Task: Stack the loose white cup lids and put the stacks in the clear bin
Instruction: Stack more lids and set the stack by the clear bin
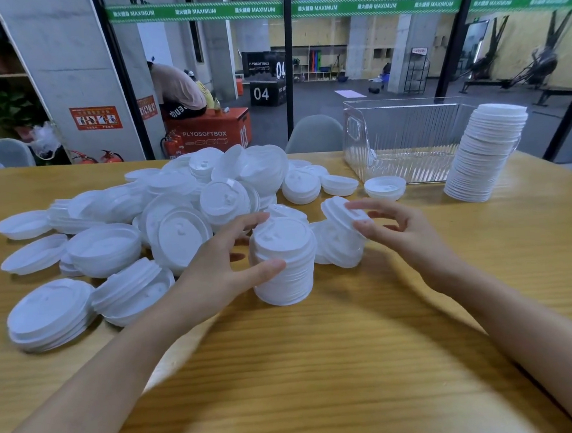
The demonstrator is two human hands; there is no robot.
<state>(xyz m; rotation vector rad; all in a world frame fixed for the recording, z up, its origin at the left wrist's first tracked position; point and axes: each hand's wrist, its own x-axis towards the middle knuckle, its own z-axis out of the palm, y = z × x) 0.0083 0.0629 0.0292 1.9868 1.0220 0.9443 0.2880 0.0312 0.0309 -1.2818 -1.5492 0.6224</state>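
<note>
Nearest, left grip [227, 263] clasps a short lid stack [282, 263] on the counter [320, 364] to steady it; right grip [402, 229] pinches one tilted lid [341, 213] beside it, probably to cap it. Clear bin [407, 142] stands by the far right edge, a tall stack [488, 153] outside it.

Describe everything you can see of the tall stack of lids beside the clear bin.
The tall stack of lids is many thin white plastic lids nested top up, standing on the wooden table at the right end of the clear bin. It leans rightward toward its top. Contact with the bin is unclear.
</note>
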